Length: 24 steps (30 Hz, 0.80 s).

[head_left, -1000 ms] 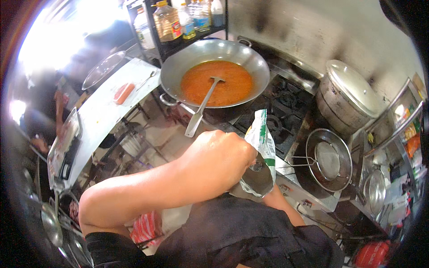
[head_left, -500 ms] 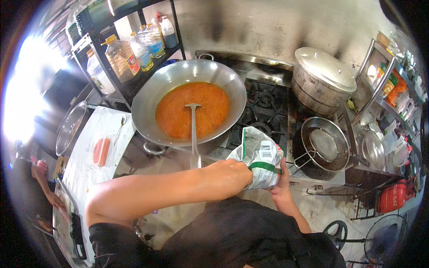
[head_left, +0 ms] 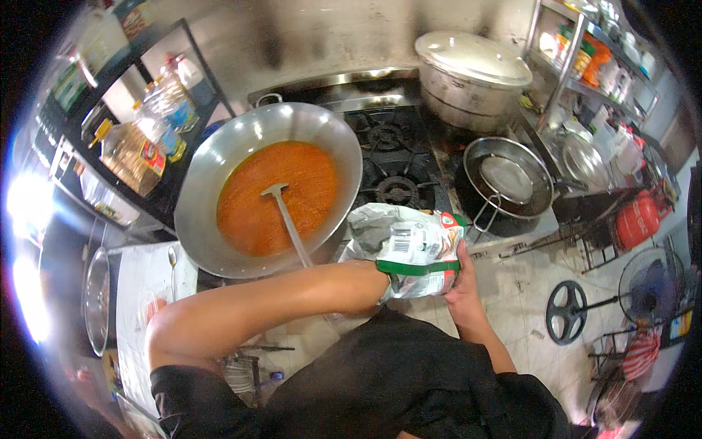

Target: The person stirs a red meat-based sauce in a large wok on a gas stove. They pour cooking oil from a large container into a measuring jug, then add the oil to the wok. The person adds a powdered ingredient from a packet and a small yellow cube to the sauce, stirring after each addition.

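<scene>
A white bag (head_left: 420,245) with a green band and a silvery inside is held in front of my body, its crumpled open mouth tipped left toward the wok. My right hand (head_left: 463,285) grips its right side. My left arm crosses in front of me, and my left hand (head_left: 369,287) is closed against the bag's lower left side, its fingertips hidden. On the stove, a large steel wok (head_left: 194,227) contains thick orange-red sauce (head_left: 256,208). A long-handled metal turner (head_left: 289,223) rests in the sauce, its handle passing behind my left forearm.
Beyond the bare burners (head_left: 395,186) stands a big lidded pot (head_left: 472,84). A strainer (head_left: 506,179) sits in a dark pan at right. Oil bottles (head_left: 131,155) fill the left rack. A white table (head_left: 135,274) holds a spoon. A red gas cylinder (head_left: 638,219) and a fan (head_left: 651,285) are at right.
My view has swung right, so the wok and stove appear further left. The bag has turned from more upright to lying sideways. My left hand has slipped further out of sight behind its edge.
</scene>
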Each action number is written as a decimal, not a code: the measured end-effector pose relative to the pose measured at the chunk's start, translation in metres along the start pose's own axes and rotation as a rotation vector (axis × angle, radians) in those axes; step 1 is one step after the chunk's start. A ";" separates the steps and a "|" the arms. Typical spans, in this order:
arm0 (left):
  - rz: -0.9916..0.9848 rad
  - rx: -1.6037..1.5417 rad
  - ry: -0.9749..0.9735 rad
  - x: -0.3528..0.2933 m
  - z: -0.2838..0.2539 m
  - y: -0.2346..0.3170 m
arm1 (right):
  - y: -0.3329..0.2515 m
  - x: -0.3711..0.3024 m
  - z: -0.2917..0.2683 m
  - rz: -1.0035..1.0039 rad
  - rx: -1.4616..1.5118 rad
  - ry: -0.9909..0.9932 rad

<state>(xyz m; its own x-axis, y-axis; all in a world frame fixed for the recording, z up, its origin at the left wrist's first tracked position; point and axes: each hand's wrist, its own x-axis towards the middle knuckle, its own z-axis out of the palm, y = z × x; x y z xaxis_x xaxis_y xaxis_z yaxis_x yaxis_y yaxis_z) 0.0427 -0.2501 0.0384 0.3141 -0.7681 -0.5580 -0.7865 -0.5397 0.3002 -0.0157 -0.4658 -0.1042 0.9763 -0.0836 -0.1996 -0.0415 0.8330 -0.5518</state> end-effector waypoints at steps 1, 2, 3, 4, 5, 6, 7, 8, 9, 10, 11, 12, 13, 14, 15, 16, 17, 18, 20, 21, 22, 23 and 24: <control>-0.044 -0.012 0.006 0.001 -0.001 0.001 | 0.000 0.001 0.001 -0.025 0.026 -0.006; -0.066 -0.048 0.048 0.003 -0.002 0.002 | -0.001 0.001 0.001 -0.053 0.058 -0.022; -0.075 -0.093 0.120 0.006 -0.002 0.003 | -0.001 0.001 0.000 -0.076 0.115 -0.069; -0.085 -0.140 0.193 0.008 -0.002 0.004 | -0.001 0.000 -0.001 -0.072 0.140 -0.071; -0.102 -0.146 0.145 0.011 -0.002 0.006 | -0.002 -0.001 -0.002 -0.075 0.162 -0.086; -0.102 -0.180 0.139 0.013 -0.001 0.008 | -0.002 -0.003 -0.004 -0.084 0.192 -0.156; -0.138 -0.213 0.101 0.013 -0.001 0.010 | -0.002 -0.004 -0.006 -0.079 0.161 -0.080; -0.179 -0.258 0.064 0.013 -0.002 0.012 | -0.002 -0.006 -0.008 -0.083 0.140 -0.059; -0.134 -0.175 0.149 0.010 -0.003 0.014 | -0.003 -0.007 -0.009 -0.100 0.123 -0.091; -0.093 -0.104 0.234 0.005 -0.005 0.015 | -0.003 -0.008 -0.011 -0.085 0.083 -0.039; -0.050 -0.033 0.318 0.001 -0.008 0.016 | -0.004 -0.010 -0.011 -0.084 0.049 -0.038; -0.008 0.104 0.385 -0.002 -0.012 0.016 | -0.004 -0.011 -0.011 -0.064 0.002 0.039; 0.035 0.238 0.452 -0.005 -0.016 0.017 | -0.005 -0.015 -0.011 -0.068 0.014 -0.010; 0.058 0.390 0.501 -0.006 -0.020 0.017 | -0.006 -0.019 -0.011 -0.053 0.017 -0.017; 0.077 0.447 0.524 -0.006 -0.023 0.019 | -0.006 -0.023 -0.009 -0.039 0.012 -0.010; 0.082 0.438 0.484 -0.005 -0.025 0.020 | -0.006 -0.026 -0.007 -0.032 0.007 -0.028; 0.068 0.445 0.418 -0.005 -0.025 0.022 | -0.006 -0.031 -0.005 0.010 -0.013 0.015; 0.041 0.468 0.343 -0.004 -0.024 0.023 | -0.005 -0.036 -0.003 0.043 -0.034 0.034; 0.054 0.354 0.301 -0.002 -0.020 0.025 | -0.003 -0.039 0.001 0.091 -0.056 0.065; 0.050 0.305 0.278 -0.002 -0.016 0.025 | -0.002 -0.039 0.003 0.105 -0.057 0.077; 0.114 0.239 0.328 -0.003 -0.014 0.024 | -0.001 -0.038 0.004 0.115 -0.054 0.073; 0.177 0.173 0.379 -0.003 -0.011 0.023 | -0.001 -0.038 0.004 0.131 -0.051 0.052; 0.222 0.085 0.411 -0.003 -0.009 0.021 | -0.001 -0.037 0.003 0.132 -0.061 0.037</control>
<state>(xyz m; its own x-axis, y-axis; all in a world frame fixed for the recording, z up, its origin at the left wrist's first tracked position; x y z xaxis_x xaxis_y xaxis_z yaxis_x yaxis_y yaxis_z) 0.0299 -0.2623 0.0538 0.3042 -0.9438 -0.1295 -0.8938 -0.3298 0.3038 -0.0514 -0.4619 -0.0934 0.9529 0.0032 -0.3032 -0.1829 0.8036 -0.5663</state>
